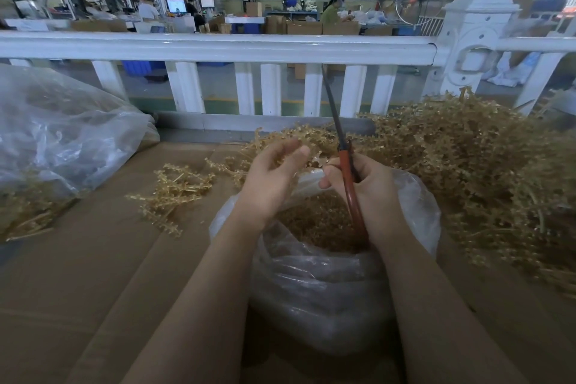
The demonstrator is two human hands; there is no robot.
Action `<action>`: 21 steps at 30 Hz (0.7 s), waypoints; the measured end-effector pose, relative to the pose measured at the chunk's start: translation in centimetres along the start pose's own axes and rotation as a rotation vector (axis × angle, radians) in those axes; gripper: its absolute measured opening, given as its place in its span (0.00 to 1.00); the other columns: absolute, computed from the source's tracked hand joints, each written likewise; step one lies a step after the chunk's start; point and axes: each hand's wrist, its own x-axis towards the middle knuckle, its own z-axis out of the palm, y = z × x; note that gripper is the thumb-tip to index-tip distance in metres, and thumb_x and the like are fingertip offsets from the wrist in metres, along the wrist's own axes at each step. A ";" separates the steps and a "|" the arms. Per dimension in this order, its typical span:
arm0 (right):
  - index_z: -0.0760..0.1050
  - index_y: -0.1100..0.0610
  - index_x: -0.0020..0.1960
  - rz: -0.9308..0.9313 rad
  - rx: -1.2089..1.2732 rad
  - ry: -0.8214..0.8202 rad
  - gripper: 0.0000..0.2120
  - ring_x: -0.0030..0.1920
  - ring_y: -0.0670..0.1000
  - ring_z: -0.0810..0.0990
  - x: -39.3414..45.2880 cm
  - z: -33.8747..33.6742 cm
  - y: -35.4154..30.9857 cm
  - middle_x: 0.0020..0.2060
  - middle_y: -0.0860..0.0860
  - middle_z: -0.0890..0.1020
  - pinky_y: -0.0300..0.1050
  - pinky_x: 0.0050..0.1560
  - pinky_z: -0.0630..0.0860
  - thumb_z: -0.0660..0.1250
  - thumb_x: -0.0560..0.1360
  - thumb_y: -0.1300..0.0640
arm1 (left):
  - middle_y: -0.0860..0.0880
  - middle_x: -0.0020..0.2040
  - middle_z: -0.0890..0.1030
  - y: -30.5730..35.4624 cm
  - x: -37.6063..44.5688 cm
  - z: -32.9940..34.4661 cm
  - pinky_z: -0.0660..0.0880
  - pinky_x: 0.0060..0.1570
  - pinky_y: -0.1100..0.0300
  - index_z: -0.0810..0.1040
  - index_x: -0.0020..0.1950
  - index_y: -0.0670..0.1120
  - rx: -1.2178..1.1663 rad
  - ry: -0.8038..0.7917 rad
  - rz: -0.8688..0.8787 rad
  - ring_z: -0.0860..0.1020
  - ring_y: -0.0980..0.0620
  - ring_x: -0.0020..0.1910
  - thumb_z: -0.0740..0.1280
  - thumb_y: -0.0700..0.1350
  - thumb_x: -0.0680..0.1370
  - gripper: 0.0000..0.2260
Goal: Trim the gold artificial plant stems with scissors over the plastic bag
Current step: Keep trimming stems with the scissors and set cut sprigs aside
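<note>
My right hand (369, 187) grips red-handled scissors (346, 165), their closed blades pointing up toward the fence. My left hand (274, 174) holds a gold artificial plant stem (299, 139) by its fingertips, just left of the scissors. Both hands hover above an open clear plastic bag (314, 284) that holds gold trimmings (314, 221). A big heap of gold stems (473, 171) lies to the right. A few loose stems (174, 193) rest on the cardboard to the left.
Brown cardboard (93, 274) covers the work surface. A large clear plastic bag (56, 134) with gold stems under it sits at the left. A white fence (218, 47) runs across behind the surface. People work at tables far back in the hall.
</note>
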 end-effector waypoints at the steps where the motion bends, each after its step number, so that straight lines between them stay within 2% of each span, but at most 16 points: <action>1: 0.80 0.53 0.46 -0.001 -0.009 0.001 0.04 0.42 0.53 0.85 0.0 0.0 0.0 0.38 0.56 0.85 0.37 0.43 0.80 0.72 0.77 0.61 | 0.53 0.55 0.82 0.0 0.0 0.1 0.74 0.54 0.60 0.80 0.62 0.46 -0.018 -0.038 0.014 0.79 0.57 0.53 0.68 0.50 0.80 0.14; 3: 0.80 0.52 0.46 -0.004 -0.025 0.003 0.05 0.44 0.58 0.84 0.0 0.0 0.0 0.39 0.59 0.84 0.40 0.44 0.80 0.72 0.77 0.61 | 0.54 0.41 0.82 0.1 0.0 0.1 0.74 0.44 0.64 0.82 0.51 0.44 -0.071 -0.051 0.056 0.78 0.58 0.39 0.69 0.44 0.79 0.05; 4: 0.80 0.52 0.46 -0.003 -0.032 0.007 0.04 0.44 0.59 0.83 0.0 0.0 0.0 0.40 0.60 0.84 0.41 0.44 0.80 0.72 0.77 0.60 | 0.53 0.38 0.81 0.1 0.0 0.0 0.74 0.42 0.63 0.82 0.46 0.45 -0.096 -0.041 0.068 0.77 0.56 0.37 0.70 0.42 0.79 0.03; 6: 0.80 0.50 0.45 -0.006 -0.052 0.016 0.05 0.44 0.57 0.83 0.1 -0.1 0.1 0.41 0.61 0.84 0.38 0.41 0.79 0.73 0.77 0.59 | 0.47 0.38 0.81 0.1 0.0 -0.1 0.75 0.45 0.56 0.82 0.42 0.46 -0.128 -0.031 0.069 0.76 0.48 0.39 0.71 0.40 0.78 0.05; 8: 0.80 0.47 0.45 -0.005 -0.105 0.017 0.05 0.42 0.48 0.84 0.2 0.0 0.4 0.41 0.52 0.86 0.33 0.41 0.77 0.75 0.75 0.54 | 0.45 0.39 0.81 0.1 -0.1 -0.2 0.75 0.47 0.53 0.82 0.42 0.46 -0.135 -0.023 0.076 0.75 0.46 0.40 0.70 0.40 0.78 0.05; 9: 0.79 0.45 0.45 -0.007 -0.156 0.016 0.05 0.42 0.43 0.83 0.2 0.0 0.5 0.41 0.46 0.85 0.30 0.41 0.75 0.75 0.74 0.48 | 0.45 0.40 0.80 0.1 0.0 -0.1 0.75 0.47 0.54 0.81 0.43 0.45 -0.134 -0.011 0.080 0.76 0.46 0.41 0.70 0.40 0.79 0.05; 11: 0.78 0.43 0.45 -0.048 -0.282 0.011 0.15 0.43 0.35 0.80 0.1 0.1 0.5 0.40 0.33 0.82 0.26 0.40 0.72 0.72 0.68 0.33 | 0.45 0.41 0.79 0.1 0.1 -0.1 0.75 0.49 0.58 0.80 0.45 0.43 -0.138 0.018 0.091 0.76 0.49 0.42 0.68 0.39 0.79 0.04; 12: 0.76 0.42 0.45 -0.069 -0.339 0.011 0.19 0.44 0.33 0.79 0.1 0.1 0.6 0.41 0.30 0.81 0.26 0.39 0.72 0.69 0.65 0.29 | 0.46 0.40 0.79 0.1 0.2 -0.2 0.74 0.48 0.62 0.80 0.45 0.43 -0.134 0.034 0.100 0.76 0.51 0.42 0.67 0.39 0.80 0.05; 14: 0.74 0.42 0.47 -0.082 -0.447 0.002 0.24 0.44 0.37 0.80 0.1 0.0 1.0 0.42 0.36 0.82 0.31 0.40 0.72 0.65 0.64 0.24 | 0.48 0.40 0.78 0.1 0.3 -0.5 0.74 0.44 0.67 0.80 0.45 0.43 -0.130 0.066 0.107 0.75 0.54 0.41 0.66 0.39 0.81 0.06; 16: 0.73 0.43 0.50 -0.081 -0.524 -0.019 0.26 0.45 0.41 0.80 0.2 -0.1 1.5 0.43 0.42 0.81 0.41 0.44 0.76 0.65 0.65 0.24 | 0.45 0.41 0.77 0.0 0.4 -0.8 0.73 0.39 0.68 0.80 0.48 0.40 -0.132 0.081 0.099 0.74 0.52 0.40 0.65 0.39 0.82 0.06; 18: 0.74 0.45 0.53 -0.093 -0.590 -0.030 0.28 0.47 0.43 0.80 0.2 0.0 1.6 0.44 0.42 0.80 0.45 0.47 0.78 0.65 0.67 0.24 | 0.43 0.42 0.75 -0.2 0.5 -1.0 0.72 0.38 0.68 0.78 0.52 0.34 -0.120 0.081 0.097 0.72 0.51 0.40 0.63 0.39 0.83 0.09; 21: 0.75 0.48 0.52 -0.121 -0.702 -0.042 0.29 0.47 0.44 0.79 0.2 0.1 1.5 0.44 0.41 0.80 0.49 0.48 0.80 0.65 0.67 0.26 | 0.37 0.43 0.78 -0.1 0.6 -1.2 0.72 0.41 0.64 0.79 0.52 0.36 -0.082 0.090 0.116 0.73 0.48 0.42 0.62 0.38 0.83 0.08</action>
